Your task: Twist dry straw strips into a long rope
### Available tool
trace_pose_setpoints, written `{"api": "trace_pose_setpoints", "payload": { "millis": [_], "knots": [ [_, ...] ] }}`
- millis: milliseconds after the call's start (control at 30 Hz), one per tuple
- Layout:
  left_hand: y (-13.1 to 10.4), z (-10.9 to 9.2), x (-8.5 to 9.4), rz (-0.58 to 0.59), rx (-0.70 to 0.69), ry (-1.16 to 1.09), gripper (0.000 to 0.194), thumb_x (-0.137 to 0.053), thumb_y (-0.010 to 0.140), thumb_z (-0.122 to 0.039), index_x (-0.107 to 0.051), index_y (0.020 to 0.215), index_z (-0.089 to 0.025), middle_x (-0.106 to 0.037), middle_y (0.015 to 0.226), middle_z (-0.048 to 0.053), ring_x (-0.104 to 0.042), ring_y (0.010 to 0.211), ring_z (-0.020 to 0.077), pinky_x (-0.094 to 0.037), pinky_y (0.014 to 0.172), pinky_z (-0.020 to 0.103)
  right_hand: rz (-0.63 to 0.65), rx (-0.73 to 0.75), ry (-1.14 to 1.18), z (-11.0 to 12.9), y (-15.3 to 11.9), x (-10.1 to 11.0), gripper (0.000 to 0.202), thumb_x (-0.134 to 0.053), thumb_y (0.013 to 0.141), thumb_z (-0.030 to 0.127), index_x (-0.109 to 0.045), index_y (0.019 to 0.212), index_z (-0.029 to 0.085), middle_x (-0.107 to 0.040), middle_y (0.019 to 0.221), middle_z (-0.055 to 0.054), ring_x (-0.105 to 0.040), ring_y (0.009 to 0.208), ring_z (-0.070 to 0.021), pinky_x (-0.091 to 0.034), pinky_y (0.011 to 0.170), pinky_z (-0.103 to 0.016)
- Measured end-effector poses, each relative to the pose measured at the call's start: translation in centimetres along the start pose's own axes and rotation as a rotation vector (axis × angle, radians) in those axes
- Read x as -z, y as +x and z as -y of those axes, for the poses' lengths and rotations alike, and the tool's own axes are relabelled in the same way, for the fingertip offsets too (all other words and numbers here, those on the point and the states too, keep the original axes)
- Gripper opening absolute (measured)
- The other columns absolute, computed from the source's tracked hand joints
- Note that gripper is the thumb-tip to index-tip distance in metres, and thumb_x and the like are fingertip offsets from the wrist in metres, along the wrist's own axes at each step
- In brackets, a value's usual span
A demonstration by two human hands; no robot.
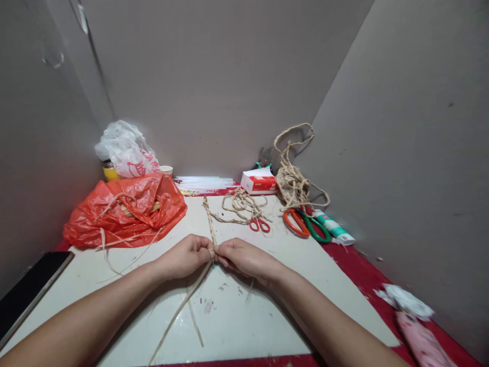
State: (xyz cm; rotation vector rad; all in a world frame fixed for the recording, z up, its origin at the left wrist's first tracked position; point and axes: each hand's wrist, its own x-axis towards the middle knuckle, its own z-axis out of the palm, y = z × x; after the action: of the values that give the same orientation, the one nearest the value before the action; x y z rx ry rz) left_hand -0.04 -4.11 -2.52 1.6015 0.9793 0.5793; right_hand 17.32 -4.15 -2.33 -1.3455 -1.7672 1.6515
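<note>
My left hand (191, 256) and my right hand (237, 257) meet near the middle of the white board, both pinching the lower end of a braided straw cord (212, 229). From my fingers the braid runs away from me, then bends right into a loose coil (242, 204). Loose straw strands (179, 308) trail from the pinch toward the near edge. The exact crossing of the strands is hidden by my fingertips. Red-handled small scissors (260, 225) lie beside the coil.
A red plastic bag (130, 211) with straw sits at left, a white bag (128, 150) behind it. Rightward are a tissue box (259, 181), a rope bundle (294, 186), large orange-and-green-handled scissors (314, 225) and a tube (333, 227). Grey walls enclose the white board (298, 300).
</note>
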Motion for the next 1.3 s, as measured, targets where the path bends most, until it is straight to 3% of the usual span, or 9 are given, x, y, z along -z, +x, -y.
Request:
{"api": "trace_pose_setpoints", "payload": {
  "millis": [333,500,633,767,867,933,1000,1133,1300],
  "knots": [
    [-1.5,-1.1,-0.5,-0.172,0.022,0.748,0.029,-0.041,0.083,-0.031,-0.067,0.079,-0.017,-0.066,0.074,0.010,-0.054,0.063,0.0174,-0.033,0.055,0.028,-0.085,-0.062,0.142,-1.7,0.5,-1.3,0.034,-0.053,0.072,0.048,-0.050,0.057,0.017,-0.029,0.045,0.006,-0.021,0.039,-0.0055,-0.011,0.037,-0.022],
    [-2.7,-1.6,-2.0,-0.124,-0.036,0.998,0.036,-0.036,0.085,-0.031,-0.063,0.099,-0.012,-0.067,0.079,0.018,-0.061,0.067,0.0253,-0.037,0.055,0.033,-0.078,-0.133,0.264,-1.8,0.2,-2.3,0.044,-0.054,0.071,0.053,-0.036,0.050,0.020,-0.024,0.039,0.008,-0.015,0.034,-0.0038,-0.008,0.035,-0.021],
    [-3.8,-1.8,-3.3,-0.072,-0.122,1.104,0.031,-0.040,0.081,-0.023,-0.059,0.101,-0.009,-0.066,0.074,0.016,-0.061,0.063,0.0248,-0.039,0.055,0.033,-0.049,-0.120,0.339,-0.8,-0.3,-2.4,0.035,-0.059,0.070,0.044,-0.044,0.054,0.017,-0.028,0.037,0.009,-0.016,0.032,-0.0028,-0.007,0.033,-0.020],
    [-4.0,-2.1,-3.3,0.083,-0.385,0.844,0.020,-0.044,0.080,-0.024,-0.061,0.072,-0.017,-0.061,0.063,0.007,-0.053,0.053,0.0168,-0.038,0.054,0.028,0.027,-0.119,0.462,-0.3,-0.5,-1.6,0.024,-0.063,0.069,0.037,-0.057,0.069,0.013,-0.025,0.037,0.012,-0.011,0.033,-0.0023,-0.005,0.033,-0.019],
    [-3.0,-1.9,-2.1,-0.167,-0.412,0.416,0.020,-0.043,0.081,-0.021,-0.055,0.064,-0.017,-0.055,0.059,0.000,-0.048,0.055,0.0109,-0.037,0.056,0.022,0.086,-0.125,0.548,-0.4,-0.6,-1.0,0.026,-0.066,0.068,0.036,-0.052,0.066,0.014,-0.023,0.040,0.013,-0.009,0.035,-0.0012,-0.004,0.034,-0.018],
    [-1.9,-1.4,-1.2,-0.386,-0.314,0.140,0.012,-0.046,0.078,-0.021,-0.052,0.068,-0.017,-0.052,0.060,-0.002,-0.048,0.057,0.0096,-0.037,0.056,0.021,0.126,-0.133,0.579,-0.4,-0.6,-0.7,0.027,-0.067,0.070,0.036,-0.052,0.069,0.014,-0.021,0.042,0.013,-0.008,0.036,-0.0008,-0.003,0.034,-0.017],
    [-1.0,-1.0,-0.5,-0.436,-0.127,-0.110,0.006,-0.050,0.074,-0.020,-0.052,0.078,-0.016,-0.051,0.061,-0.003,-0.047,0.053,0.0086,-0.037,0.053,0.021,0.154,-0.133,0.596,-0.4,-0.6,-0.5,0.026,-0.066,0.071,0.036,-0.054,0.074,0.012,-0.019,0.044,0.013,-0.006,0.037,-0.0008,-0.003,0.035,-0.016],
    [-0.5,-0.7,-0.5,-0.152,0.165,-0.451,0.018,-0.052,0.072,-0.025,-0.051,0.087,-0.015,-0.057,0.067,0.001,-0.049,0.049,0.0082,-0.037,0.046,0.020,0.192,-0.120,0.611,-0.5,-0.4,-0.2,0.025,-0.065,0.074,0.035,-0.055,0.074,0.011,-0.020,0.044,0.013,-0.007,0.038,-0.0008,-0.003,0.035,-0.016],
    [-0.9,-1.0,-0.8,-0.024,0.183,-0.373,0.016,-0.053,0.073,-0.030,-0.057,0.074,-0.014,-0.040,0.051,-0.007,-0.021,0.037,0.0037,-0.012,0.035,0.021,0.199,-0.117,0.587,-0.6,-0.5,0.0,0.023,-0.064,0.076,0.034,-0.055,0.074,0.012,-0.019,0.045,0.013,-0.007,0.038,-0.0011,-0.004,0.034,-0.016]
  ]
}}
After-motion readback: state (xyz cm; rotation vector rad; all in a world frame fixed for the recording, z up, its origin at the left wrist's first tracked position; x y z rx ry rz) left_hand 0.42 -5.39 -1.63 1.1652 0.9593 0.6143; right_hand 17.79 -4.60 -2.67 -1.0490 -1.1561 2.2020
